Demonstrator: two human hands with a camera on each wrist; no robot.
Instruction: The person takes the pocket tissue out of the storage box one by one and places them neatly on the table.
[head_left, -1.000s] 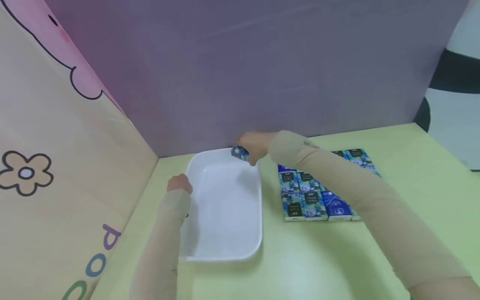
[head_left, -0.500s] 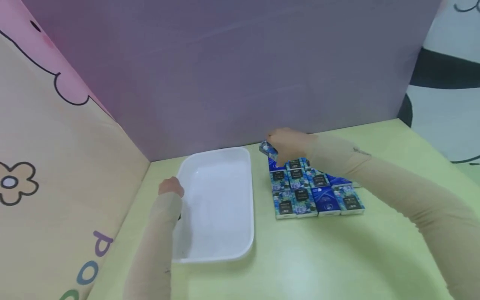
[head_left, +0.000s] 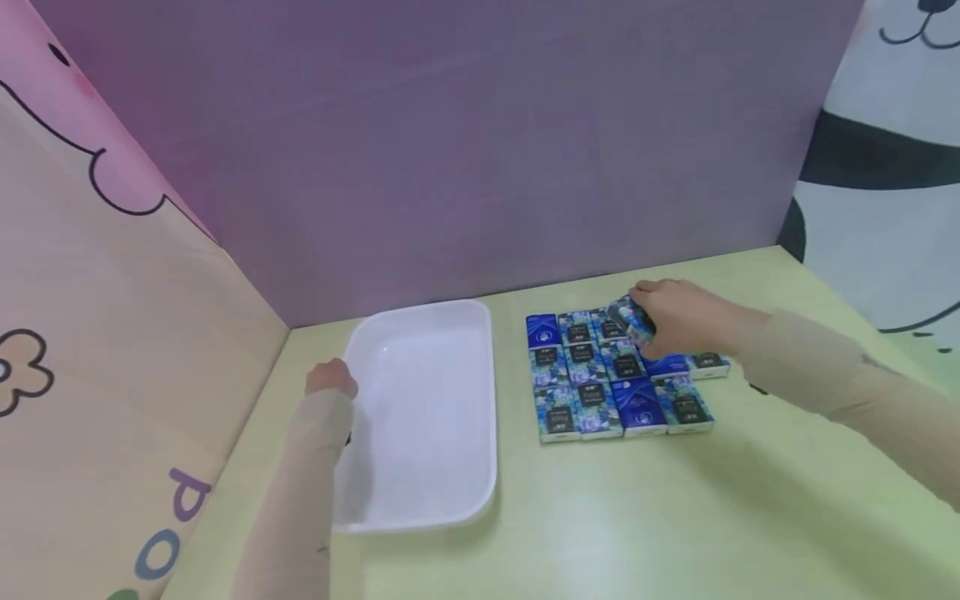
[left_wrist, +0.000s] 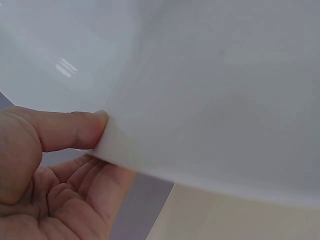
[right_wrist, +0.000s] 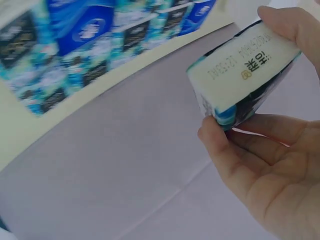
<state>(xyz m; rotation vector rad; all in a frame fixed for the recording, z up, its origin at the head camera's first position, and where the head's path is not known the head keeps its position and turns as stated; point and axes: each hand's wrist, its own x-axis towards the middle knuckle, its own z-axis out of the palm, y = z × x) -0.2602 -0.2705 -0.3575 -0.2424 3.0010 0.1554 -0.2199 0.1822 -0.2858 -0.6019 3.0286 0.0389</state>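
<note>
My left hand point(head_left: 332, 378) grips the left rim of a white plastic tray point(head_left: 491, 433). In the left wrist view, the thumb point(left_wrist: 75, 131) lies inside the tray wall and the fingers are curled beneath the rim. My right hand point(head_left: 686, 318) holds a small blue floral tissue pack point(head_left: 628, 318) above the back right of the laid-out packs. Seen from the right wrist, the held pack is tilted, its pale printed end point(right_wrist: 245, 64) facing the camera, pinched between thumb and fingers. Under it lie rows of similar tissue packs point(head_left: 585, 362), some floral, some plain dark blue point(head_left: 637, 404). My right hand partly hides the back right ones.
The tray stands on a pale green table point(head_left: 570, 517), left of the packs, with a gap between them. A grey-purple panel point(head_left: 450, 167) rises along the table's back edge. A cartoon-printed wall point(head_left: 112, 333) borders the left side, and another printed panel point(head_left: 885, 233) the right.
My right hand has carried the tissue pack rightward, from over the tray's far right corner to above the rows of packs. My left hand keeps its grip on the tray rim.
</note>
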